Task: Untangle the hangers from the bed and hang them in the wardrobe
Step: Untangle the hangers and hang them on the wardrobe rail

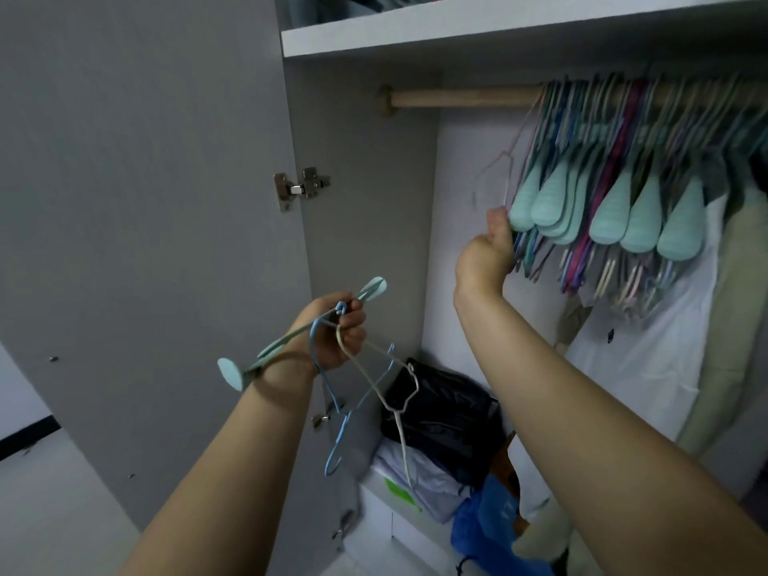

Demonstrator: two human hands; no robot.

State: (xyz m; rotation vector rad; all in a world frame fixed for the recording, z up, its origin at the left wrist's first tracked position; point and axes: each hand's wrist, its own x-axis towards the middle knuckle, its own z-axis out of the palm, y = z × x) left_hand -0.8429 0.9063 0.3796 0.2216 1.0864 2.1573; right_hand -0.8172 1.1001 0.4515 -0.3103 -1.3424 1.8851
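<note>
Hangers split in two lots. Three in the left hand (332, 332): a teal plastic hanger (301, 332) with paddle ends lying crosswise over the wrist, a blue wire hanger (338, 434) and a pale wire hanger (401, 403) dangling below, hooks gathered in the fist. Fingers curled round the bunched hooks; likely held so as a waiting stock, kept low and clear of the rail.

The rest, a dense row of hung hangers (623, 189), teal paddle-ended and thin coloured wire, crowds the right part of the wooden rail (461, 97); the rail's left end is bare. One thin pinkish wire hanger (505, 160) hangs at the row's left edge.

Right hand (488, 253) raised, arm reaching up and forward, fingers closed on the lower ends of the leftmost hangers; exactly which wires it pinches I cannot tell. Judged: steadying or pushing the row aside to make room.

Below, on the wardrobe floor: black bag (440, 417), white folded cloth (415, 480), blue bag (490, 521). Wardrobe door (145, 201) stands open at left; shelf (498, 33) above the rail.
</note>
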